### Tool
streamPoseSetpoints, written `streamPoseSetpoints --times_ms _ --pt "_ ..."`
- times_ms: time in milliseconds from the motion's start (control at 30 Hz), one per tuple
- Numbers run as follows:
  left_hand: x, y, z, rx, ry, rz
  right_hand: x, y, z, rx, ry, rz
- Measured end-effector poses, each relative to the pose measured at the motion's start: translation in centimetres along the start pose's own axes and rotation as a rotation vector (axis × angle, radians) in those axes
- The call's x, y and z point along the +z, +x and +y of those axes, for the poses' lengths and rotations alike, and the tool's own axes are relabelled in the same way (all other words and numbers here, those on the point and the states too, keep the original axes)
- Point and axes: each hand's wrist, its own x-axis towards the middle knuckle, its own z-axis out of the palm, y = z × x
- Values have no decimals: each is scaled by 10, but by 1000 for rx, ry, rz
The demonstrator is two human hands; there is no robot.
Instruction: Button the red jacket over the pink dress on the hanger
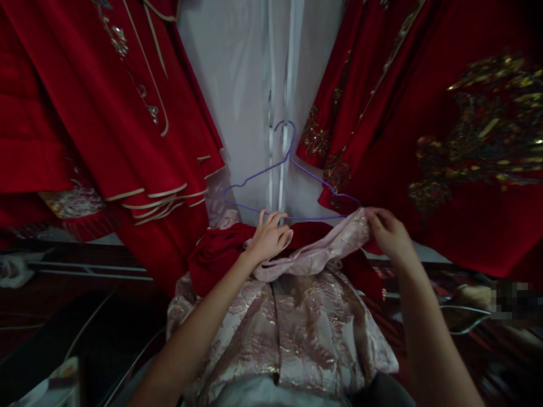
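A thin purple clothes hanger (257,173) stands upright in front of me, its hook free at the top. My left hand (271,234) has its fingers curled at the hanger's lower bar. With my right hand (388,232) I pinch the upper edge of a pink brocade dress (309,328), at the hanger's right corner. The dress's pale band runs from that corner down to the middle, and its pleated part spreads over my lap. Behind the band lies a red cloth (218,251), partly hidden by my left hand.
Red garments with cream piping and beading (169,164) hang at the left. A red garment with gold embroidery (479,141) hangs at the right. A pale wall with metal uprights (275,164) stands between them. Low metal rails (93,270) and loose cables are at lower left.
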Motion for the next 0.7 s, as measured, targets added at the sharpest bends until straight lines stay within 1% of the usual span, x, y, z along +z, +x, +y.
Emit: streamPoseSetpoints --times_ms 67,100,200,367,533,600,700 --pt "-8 -2 2 -8 -12 3 -4 3 14 128 -122 124" --pt "-11 -2 2 -7 -18 1 -5 3 18 180 -172 156" --pt "-17 -3 3 0 -33 -8 -4 1 23 257 -264 185" --pt "-19 -3 4 -13 -40 -4 -3 -1 24 261 -288 188" --pt "-20 -4 3 -16 -60 -16 -6 1 28 234 -259 149" --pt "-21 -4 3 -13 -69 -29 -6 -1 23 219 -229 162" --pt "-23 -3 3 -7 -89 -52 -3 -2 4 186 -215 187"
